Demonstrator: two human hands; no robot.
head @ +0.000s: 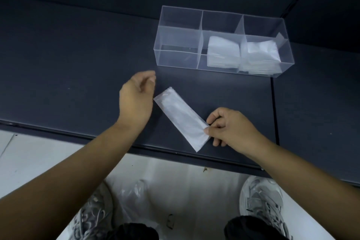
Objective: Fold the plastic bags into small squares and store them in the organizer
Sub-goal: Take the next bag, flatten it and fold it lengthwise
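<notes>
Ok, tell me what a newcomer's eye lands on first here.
The pale folded bag strip lying slantwise on the dark table, its near end pinched by the right hand, the left hand beside its far end holding nothing. Then the clear organizer at the back right, with white folded bags in its middle and right compartments.

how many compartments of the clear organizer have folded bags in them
2: the middle compartment and the right compartment, each with a stack of folded bags. The left compartment shows none.
</notes>
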